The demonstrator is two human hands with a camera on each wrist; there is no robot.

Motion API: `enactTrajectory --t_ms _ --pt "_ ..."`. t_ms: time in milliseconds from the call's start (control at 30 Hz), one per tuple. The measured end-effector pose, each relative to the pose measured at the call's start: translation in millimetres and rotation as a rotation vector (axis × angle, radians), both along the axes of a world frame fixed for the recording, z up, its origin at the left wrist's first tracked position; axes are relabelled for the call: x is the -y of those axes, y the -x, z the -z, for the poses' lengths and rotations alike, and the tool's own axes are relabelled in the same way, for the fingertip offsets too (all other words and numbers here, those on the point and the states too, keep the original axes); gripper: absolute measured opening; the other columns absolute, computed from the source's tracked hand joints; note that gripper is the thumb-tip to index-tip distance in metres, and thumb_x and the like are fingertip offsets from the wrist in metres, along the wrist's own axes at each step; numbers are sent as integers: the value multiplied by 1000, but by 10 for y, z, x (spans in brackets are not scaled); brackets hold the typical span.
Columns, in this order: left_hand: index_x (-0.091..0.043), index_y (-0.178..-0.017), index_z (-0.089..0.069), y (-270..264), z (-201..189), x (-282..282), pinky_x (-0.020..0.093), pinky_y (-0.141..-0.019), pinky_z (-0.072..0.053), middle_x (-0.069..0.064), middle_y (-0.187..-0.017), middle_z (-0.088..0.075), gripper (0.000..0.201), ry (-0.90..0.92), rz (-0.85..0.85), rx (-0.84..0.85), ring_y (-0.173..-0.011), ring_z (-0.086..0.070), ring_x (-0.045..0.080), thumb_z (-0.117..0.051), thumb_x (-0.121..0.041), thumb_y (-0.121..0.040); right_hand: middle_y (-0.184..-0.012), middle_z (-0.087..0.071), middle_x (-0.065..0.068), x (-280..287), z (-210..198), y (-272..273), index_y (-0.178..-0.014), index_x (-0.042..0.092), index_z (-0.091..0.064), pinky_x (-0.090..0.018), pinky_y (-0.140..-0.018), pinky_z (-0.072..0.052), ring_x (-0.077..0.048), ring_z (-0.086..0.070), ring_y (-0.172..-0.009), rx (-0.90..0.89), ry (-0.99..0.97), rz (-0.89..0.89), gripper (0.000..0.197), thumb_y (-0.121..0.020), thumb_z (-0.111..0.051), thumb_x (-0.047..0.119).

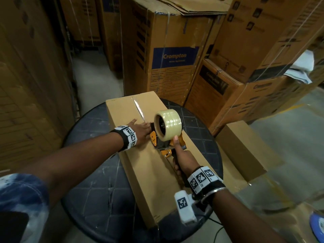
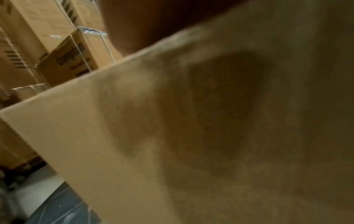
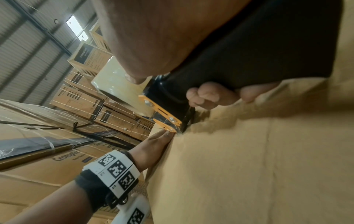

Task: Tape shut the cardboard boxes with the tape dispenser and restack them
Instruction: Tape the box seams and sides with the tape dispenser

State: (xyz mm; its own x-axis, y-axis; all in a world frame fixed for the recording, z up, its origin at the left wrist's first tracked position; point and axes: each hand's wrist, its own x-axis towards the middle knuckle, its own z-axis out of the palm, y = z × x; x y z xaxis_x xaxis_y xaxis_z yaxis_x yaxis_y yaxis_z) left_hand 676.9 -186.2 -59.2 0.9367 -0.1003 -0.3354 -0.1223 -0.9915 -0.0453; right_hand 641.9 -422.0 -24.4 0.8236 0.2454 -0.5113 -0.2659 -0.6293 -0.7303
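A long plain brown cardboard box (image 1: pixel 154 155) is shown lying flat on a round dark desk (image 1: pixel 91 199) with a grid-patterned top, its length running away from the viewer and its near end overhanging the desk's front edge. A glossy strip of clear tape (image 1: pixel 139 109) is seen along the centre seam on the far half of the box top. An orange-and-black tape dispenser (image 1: pixel 164 137) carrying a large roll of clear tape (image 1: pixel 168 126) is set on the seam near the middle of the box, with its front end down on the cardboard. The dispenser's black handle is gripped by the right hand (image 1: pixel 182 160), whose fingers (image 3: pixel 208 95) are curled fully round it, while the thumb is laid forward against the side of the roll. The left hand (image 1: pixel 142 130) is pressed flat on the box top just left of the dispenser, its fingers (image 1: pixel 133 122) held straight and spread toward the taped seam, with nothing grasped; in the right wrist view its edge is seen touching the orange plate at the dispenser's front. The left wrist view is filled mostly by blurred cardboard. A second plain brown cardboard box (image 1: pixel 245 146) is seen lower down, just right of the desk. Tall printed cartons (image 1: pixel 168 55) with a blue "Crompton" panel, bound with white strapping, are stacked behind and to both sides, on a pale concrete floor (image 1: pixel 94 74).
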Motion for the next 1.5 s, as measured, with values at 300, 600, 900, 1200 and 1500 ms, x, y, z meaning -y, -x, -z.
enactTrajectory --t_ms 300,600,900,1200,1500 --pt "-30 -157 -6 -46 58 80 62 -117 1 -9 -165 -7 57 -91 -89 -34 -151 -12 12 -14 -46 -103 -70 -60 -5 15 10 -17 -78 16 -59 -41 -76 -50 -25 -59 -66 20 11 -10 120 -31 -13 117" --pt "-24 -157 3 -85 -5 97 57 -119 3 -7 -165 2 61 -44 -148 -106 -151 -7 10 -14 -50 -105 -56 -54 -1 468 -37 214 -66 14 -56 -35 -69 -49 -21 -55 -59 -59 4 -48 95 -68 -18 101" --pt "-28 -158 -7 155 -126 383 53 -120 -4 -3 -165 -3 59 182 -179 -25 -152 -6 20 -28 -43 -106 -53 -54 -1 505 26 230 -64 13 -58 -37 -70 -50 -21 -55 -57 -19 -14 -45 98 -67 -17 103" --pt "-25 -158 -5 377 50 562 57 -119 -4 -5 -165 -7 57 -12 -90 -13 -152 -8 22 -15 -43 -105 -51 -53 -2 519 41 225 -65 12 -57 -37 -65 -48 -20 -53 -51 -21 -35 -32 95 -76 -21 100" --pt "-26 -157 -1 404 59 563 61 -118 3 -8 -165 -1 61 -92 -103 -25 -152 -4 14 -9 -50 -102 -52 -50 -1 524 -14 293 -65 14 -54 -34 -63 -44 -19 -50 -51 -36 -49 -16 88 -81 -24 96"
